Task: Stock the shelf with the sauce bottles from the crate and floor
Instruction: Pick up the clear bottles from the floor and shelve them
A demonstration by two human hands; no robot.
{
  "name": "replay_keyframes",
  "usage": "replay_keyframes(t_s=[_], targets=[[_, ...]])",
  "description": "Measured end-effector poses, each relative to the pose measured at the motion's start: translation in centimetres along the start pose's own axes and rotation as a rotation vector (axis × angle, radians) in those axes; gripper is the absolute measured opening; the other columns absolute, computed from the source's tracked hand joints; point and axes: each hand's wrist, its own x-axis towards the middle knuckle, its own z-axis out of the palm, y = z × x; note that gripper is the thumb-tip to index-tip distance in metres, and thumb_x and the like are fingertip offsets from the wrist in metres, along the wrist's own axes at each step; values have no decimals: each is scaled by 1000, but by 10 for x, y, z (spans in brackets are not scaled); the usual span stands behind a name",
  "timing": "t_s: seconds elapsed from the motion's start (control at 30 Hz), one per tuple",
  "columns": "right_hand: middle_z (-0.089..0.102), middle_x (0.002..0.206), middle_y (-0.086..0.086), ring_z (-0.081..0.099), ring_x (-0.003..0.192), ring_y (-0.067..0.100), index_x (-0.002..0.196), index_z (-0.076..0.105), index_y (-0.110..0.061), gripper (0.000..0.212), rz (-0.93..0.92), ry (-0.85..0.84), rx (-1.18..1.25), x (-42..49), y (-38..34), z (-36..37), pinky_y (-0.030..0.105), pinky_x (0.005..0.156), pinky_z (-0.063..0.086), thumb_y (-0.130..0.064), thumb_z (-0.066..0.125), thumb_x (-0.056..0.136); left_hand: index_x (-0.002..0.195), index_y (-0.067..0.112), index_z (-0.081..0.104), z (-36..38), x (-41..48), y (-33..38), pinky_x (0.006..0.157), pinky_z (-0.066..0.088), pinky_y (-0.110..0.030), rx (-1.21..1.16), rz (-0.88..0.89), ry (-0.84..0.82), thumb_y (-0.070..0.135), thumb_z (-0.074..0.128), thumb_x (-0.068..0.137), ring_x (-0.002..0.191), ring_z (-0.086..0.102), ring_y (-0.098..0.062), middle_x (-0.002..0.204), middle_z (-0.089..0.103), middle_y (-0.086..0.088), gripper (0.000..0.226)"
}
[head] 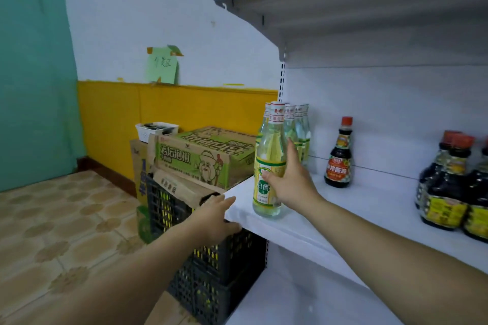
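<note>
**A:** Several clear bottles [298, 129] already stand in a row at the left end of the shelf [343, 214]. How far along is the stocking?

**B:** Partway, I'd judge. The right hand [290, 179] grasps one more vinegar bottle [264, 190], upright near the shelf's front edge, just in front of that row. The left hand [214, 216] clasps the shelf's corner, fingers on top, thumb beneath.

**A:** And what's left to do?

**B:** Stacked black crates [219, 264] beside the shelf show yellow through the mesh. That is possibly more bottles, but it's too blurred to be sure.

**A:** Any writing you can read?

**B:** The held bottle's label reads 白醋. A lone dark bottle [338, 155] with a red cap, well apart to the right, shows 酱油. More dark bottles [446, 187] cluster at the far right. The green box [195, 158] on the crates says 老坛泡椒.
</note>
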Motion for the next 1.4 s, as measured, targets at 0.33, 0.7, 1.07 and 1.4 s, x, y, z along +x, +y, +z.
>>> replay_keyframes(t_s=[0.33, 0.7, 1.07, 1.4], targets=[[42, 145, -4, 54, 113, 27, 147, 1, -46, 94, 23, 47, -41, 56, 34, 23, 45, 70, 59, -29, 70, 85, 150, 26, 16, 37, 68, -22, 118, 3, -44, 169, 32, 74, 64, 30, 91, 146, -3, -20, 160, 3, -2, 72], [40, 142, 11, 58, 108, 32, 149, -9, -37, 96, 6, 72, -249, 101, 35, 70, 46, 81, 52, -43, 64, 87, 149, 26, 19, 54, 71, -34, 118, 1, -38, 77, 81, 158, 62, 32, 91, 146, -4, -19, 159, 7, -4, 69], [43, 135, 10, 53, 106, 26, 149, -12, -36, 98, 1, 165, -253, 122, 46, 88, 33, 71, 35, -42, 64, 87, 149, 26, 19, 57, 71, -36, 118, 4, -43, 72, 108, 160, 62, 29, 92, 146, -4, -20, 159, 9, -3, 68], [44, 136, 12, 56, 106, 30, 149, -13, -36, 98, -4, 160, -308, 118, 45, 81, 33, 70, 37, -46, 63, 87, 149, 29, 16, 52, 68, -31, 118, 3, -45, 79, 65, 116, 63, 28, 91, 145, -7, -18, 159, 5, -1, 68]])
